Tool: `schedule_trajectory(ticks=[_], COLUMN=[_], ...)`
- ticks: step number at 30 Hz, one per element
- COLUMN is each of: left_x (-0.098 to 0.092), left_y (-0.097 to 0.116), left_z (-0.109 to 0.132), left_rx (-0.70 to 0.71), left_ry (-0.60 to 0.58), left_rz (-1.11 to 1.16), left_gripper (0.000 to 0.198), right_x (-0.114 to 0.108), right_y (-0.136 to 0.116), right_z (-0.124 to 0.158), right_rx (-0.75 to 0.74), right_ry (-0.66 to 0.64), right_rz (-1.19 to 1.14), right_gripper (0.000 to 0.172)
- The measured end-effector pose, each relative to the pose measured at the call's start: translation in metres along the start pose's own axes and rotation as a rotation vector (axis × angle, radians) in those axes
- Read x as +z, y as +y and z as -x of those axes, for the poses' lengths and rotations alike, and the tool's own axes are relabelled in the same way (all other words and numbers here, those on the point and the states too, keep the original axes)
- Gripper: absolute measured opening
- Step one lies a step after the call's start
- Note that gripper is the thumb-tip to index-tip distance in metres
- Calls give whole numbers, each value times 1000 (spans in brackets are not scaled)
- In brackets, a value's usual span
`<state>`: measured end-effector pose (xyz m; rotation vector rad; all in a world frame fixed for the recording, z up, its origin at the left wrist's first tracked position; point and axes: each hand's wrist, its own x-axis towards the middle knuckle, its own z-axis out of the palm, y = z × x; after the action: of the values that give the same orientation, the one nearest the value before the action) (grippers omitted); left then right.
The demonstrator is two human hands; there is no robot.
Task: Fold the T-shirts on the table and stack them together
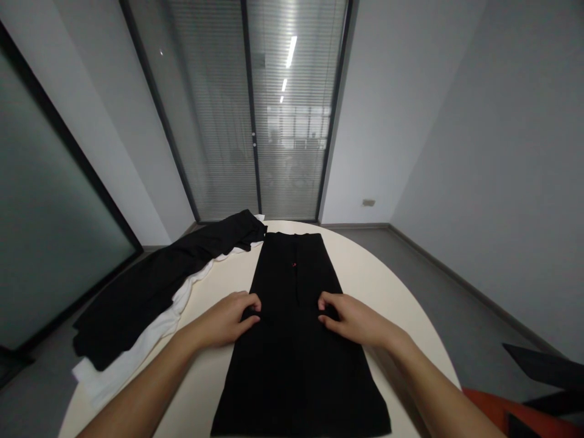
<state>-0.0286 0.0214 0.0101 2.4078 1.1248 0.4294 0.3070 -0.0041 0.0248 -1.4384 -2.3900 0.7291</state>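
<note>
A black skirt-like garment (296, 365) lies flat on the round cream table (383, 292). Its narrower end is at the far side, with a centre line and a small red mark; it widens toward me. My left hand (232, 319) is at its left edge, fingers curled and thumb pinching the black cloth. On the right edge, level with it, my right hand (349, 316) pinches the cloth in the same way. The exact grip between the fingertips is partly hidden by the dark fabric.
To the left, another black garment (159, 280) lies over a white garment (155, 328), reaching the table's edge. An orange-red chair (515, 413) stands at the lower right. Beyond the table are a glass partition with blinds (292, 182) and grey walls.
</note>
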Motion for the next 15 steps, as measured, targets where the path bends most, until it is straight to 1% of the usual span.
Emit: schedule_trajectory(ticks=[2, 4, 7, 9, 12, 15], left_x=[-1, -3, -10, -15, -21, -17], left_y=[2, 4, 6, 4, -5, -18], left_z=[-1, -4, -16, -28, -52, -76], left_rx=[-41, -67, -70, -63, -37, -44], left_ry=[18, 68, 199, 282, 388, 478], left_rz=[51, 102, 151, 144, 90, -2], left_gripper=[16, 19, 22, 23, 23, 19], right_x=[-3, -7, -16, -24, -38, -43], right_y=[1, 2, 6, 9, 15, 26], right_z=[2, 1, -4, -11, -28, -51], right_rx=[-44, -76, -69, -79, -116, -115], right_ry=[6, 51, 151, 221, 331, 448], right_rz=[-75, -119, -94, -45, 50, 139], right_gripper=[12, 15, 21, 23, 23, 22])
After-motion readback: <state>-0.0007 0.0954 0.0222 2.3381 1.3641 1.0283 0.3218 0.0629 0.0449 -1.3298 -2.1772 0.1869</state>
